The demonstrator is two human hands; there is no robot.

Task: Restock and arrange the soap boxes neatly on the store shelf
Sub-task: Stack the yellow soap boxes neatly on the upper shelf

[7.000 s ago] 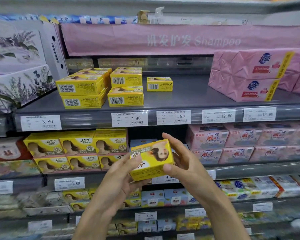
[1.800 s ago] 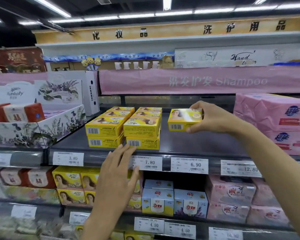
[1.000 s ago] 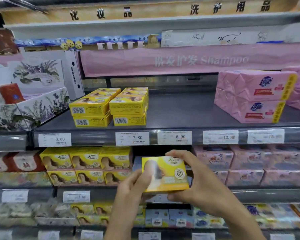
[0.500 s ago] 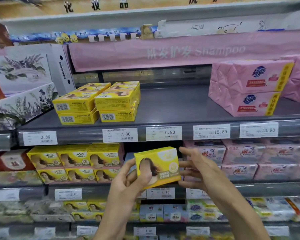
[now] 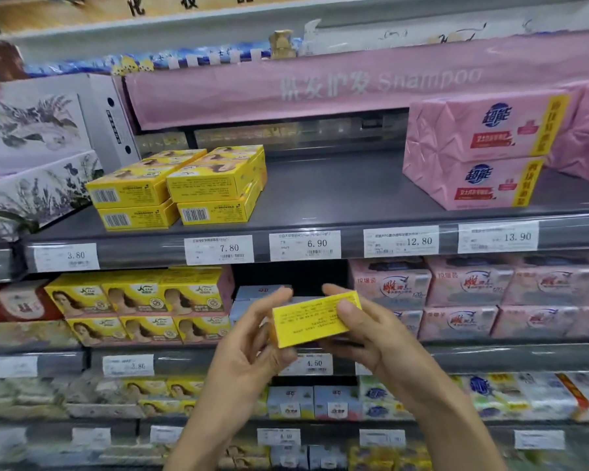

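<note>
I hold one yellow soap box in front of the shelves, its printed back side toward me. My left hand grips its left end with fingers curled around it. My right hand holds the right end, thumb on the face. On the grey upper shelf, two stacks of matching yellow soap boxes stand at the left, two high. More yellow boxes fill the shelf below at left.
Pink wrapped soap packs stand at the right of the upper shelf, a flowered white carton at its left. Bare shelf lies between the yellow stacks and the pink packs. Price tags line the shelf edge. Lower shelves hold pink and blue soap packs.
The single box that stood on the upper shelf was taken down by my right hand. Both hands have since turned it, so its text side faces me instead of the picture side.
</note>
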